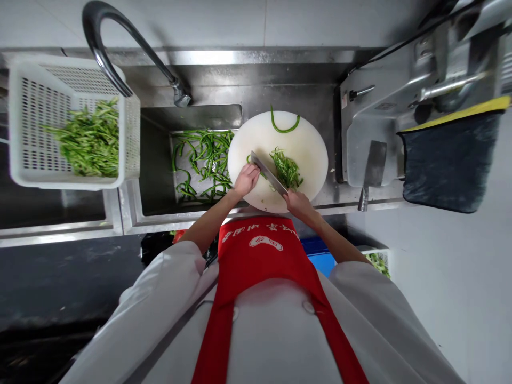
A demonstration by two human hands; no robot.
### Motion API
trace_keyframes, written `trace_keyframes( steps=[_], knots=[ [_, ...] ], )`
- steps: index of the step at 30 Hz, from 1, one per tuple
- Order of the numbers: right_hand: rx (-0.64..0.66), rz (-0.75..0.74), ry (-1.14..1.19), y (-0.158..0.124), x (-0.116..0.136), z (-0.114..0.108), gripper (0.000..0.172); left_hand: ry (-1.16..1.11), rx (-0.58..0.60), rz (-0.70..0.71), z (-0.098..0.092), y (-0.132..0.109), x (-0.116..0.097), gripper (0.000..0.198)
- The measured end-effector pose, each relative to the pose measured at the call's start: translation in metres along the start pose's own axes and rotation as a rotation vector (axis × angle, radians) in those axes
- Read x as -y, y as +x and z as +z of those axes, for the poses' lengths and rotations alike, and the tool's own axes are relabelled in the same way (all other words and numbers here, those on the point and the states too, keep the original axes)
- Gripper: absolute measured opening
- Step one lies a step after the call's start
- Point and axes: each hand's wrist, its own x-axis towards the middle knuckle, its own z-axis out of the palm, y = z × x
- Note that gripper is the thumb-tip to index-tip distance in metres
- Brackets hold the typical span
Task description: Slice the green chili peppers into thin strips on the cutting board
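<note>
A round white cutting board (pixel 308 144) lies on the steel counter in front of me. My right hand (pixel 298 202) is closed round the handle of a knife (pixel 267 172), whose blade slants across the board. My left hand (pixel 247 178) has its fingers curled down on a green pepper under the blade's far end. A heap of cut green pepper strips (pixel 287 169) lies just beyond the blade. One whole curved green pepper (pixel 285 126) rests at the board's far edge.
A sink (pixel 160 160) to the left holds several long green peppers (pixel 202 162), under a curved faucet (pixel 132 50). A white perforated basket (pixel 24 117) of cut greens sits far left. A cleaver (pixel 372 170) lies on a steel machine at the right, beside a dark cloth (pixel 448 160).
</note>
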Motion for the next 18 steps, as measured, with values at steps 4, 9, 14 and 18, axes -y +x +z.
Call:
trace_keyframes(
  steps=[4,9,14,18],
  knots=[
    [0.002,0.000,0.012,-0.001,-0.003,0.002,0.039,0.011,-0.011,0.000,0.001,-0.001,-0.001,0.034],
    [-0.016,-0.021,0.068,0.014,0.002,0.012,0.037,0.016,-0.048,-0.003,-0.007,0.000,0.010,0.033],
    [-0.031,-0.016,0.067,0.018,-0.011,0.006,0.037,0.014,-0.034,0.035,-0.012,0.000,0.018,0.030],
    [-0.034,0.054,0.035,-0.001,-0.011,0.006,0.040,0.009,-0.025,0.029,-0.008,-0.002,0.012,0.031]
  ],
)
